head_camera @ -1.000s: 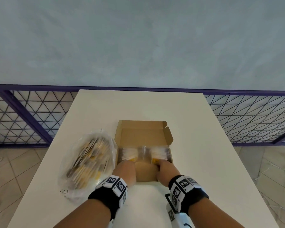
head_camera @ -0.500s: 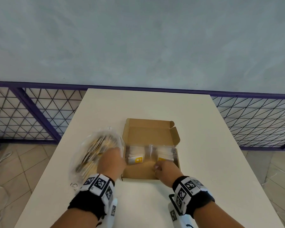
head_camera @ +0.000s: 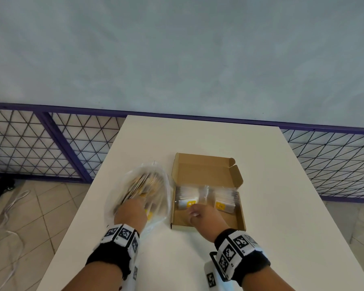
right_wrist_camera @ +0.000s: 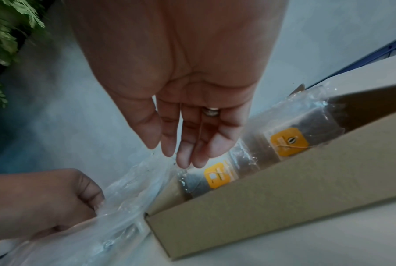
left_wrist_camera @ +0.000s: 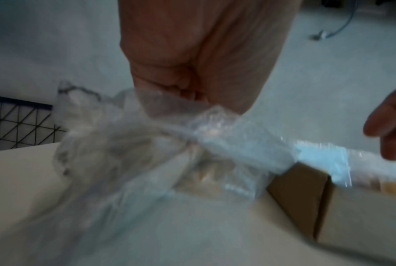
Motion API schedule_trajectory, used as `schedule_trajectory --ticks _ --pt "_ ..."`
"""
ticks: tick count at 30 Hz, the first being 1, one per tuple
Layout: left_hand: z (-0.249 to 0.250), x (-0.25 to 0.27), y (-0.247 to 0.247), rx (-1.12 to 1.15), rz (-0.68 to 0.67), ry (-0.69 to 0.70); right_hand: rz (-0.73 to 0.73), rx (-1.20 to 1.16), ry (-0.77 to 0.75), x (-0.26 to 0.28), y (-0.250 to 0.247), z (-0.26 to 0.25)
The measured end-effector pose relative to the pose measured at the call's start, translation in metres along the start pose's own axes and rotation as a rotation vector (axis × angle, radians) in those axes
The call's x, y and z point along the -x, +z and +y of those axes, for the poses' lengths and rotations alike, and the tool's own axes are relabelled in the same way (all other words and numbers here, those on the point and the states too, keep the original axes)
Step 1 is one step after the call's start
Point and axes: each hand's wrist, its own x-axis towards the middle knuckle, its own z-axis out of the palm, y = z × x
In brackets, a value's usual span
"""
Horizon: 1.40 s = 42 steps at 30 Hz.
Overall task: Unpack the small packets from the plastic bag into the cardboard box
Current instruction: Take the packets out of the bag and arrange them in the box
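Beyond and under the left hand (head_camera: 131, 213), the plastic bag (head_camera: 139, 185) was seen lying on the white table (head_camera: 198, 135), bulging with a stack of small packets (head_camera: 142, 184). The left hand was observed fisted on the bag's near film, with the fingers curled into the plastic; in the blurred left wrist view it could not be told whether a packet inside was also gripped.

Just to the right of that hand, the cardboard box (head_camera: 206, 223) was found lying open, lid folded back on its far side, with its left wall touching the bag. Two bundles of packets (head_camera: 187, 196) with yellow labels were noted side by side in the far part of the box, the near floor being left bare.

The right hand (head_camera: 206, 217) was recorded over the near-left part of the box, fingers (right_wrist_camera: 185, 144) straight and slightly spread, pointing down, nothing being held. Their tips appeared just beside the left bundle and the bag's edge. A ring (right_wrist_camera: 211, 111) was seen on one finger.
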Motion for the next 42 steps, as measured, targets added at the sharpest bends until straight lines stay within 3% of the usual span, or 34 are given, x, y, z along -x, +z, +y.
schedule_trajectory --ticks 7,9,13,17,22,25,27,30,35,42 --pt "-0.018 0.007 -0.020 0.544 0.157 -0.020 0.057 -0.101 -0.062 0.002 0.007 -0.023" --pt "-0.020 0.007 -0.024 0.719 0.131 0.015 0.069 -0.144 -0.080 0.003 0.009 -0.031" --pt "-0.018 0.009 -0.037 1.015 0.020 0.061 0.058 -0.240 -0.101 0.007 0.011 -0.048" --pt "-0.009 0.017 -0.043 1.279 -0.190 0.087 -0.037 -0.336 -0.219 0.017 0.013 -0.065" --pt "0.010 0.033 -0.042 1.381 -0.360 0.188 -0.045 -0.385 -0.239 0.017 0.026 -0.072" --pt "0.016 0.038 -0.041 1.438 -0.516 0.245 -0.045 -0.392 -0.245 0.036 0.009 -0.084" --pt "0.015 0.037 -0.040 1.507 -0.578 0.233 -0.007 -0.426 -0.157 0.043 -0.003 -0.077" --pt "0.017 0.037 -0.037 1.540 -0.544 0.227 0.044 -0.595 -0.109 0.036 -0.002 -0.059" --pt "0.031 0.043 -0.027 1.402 -0.268 0.179 0.080 -0.754 -0.114 0.033 -0.004 -0.048" --pt "0.040 0.040 -0.022 1.507 -0.162 0.081 0.140 -0.873 -0.085 0.038 -0.016 -0.033"
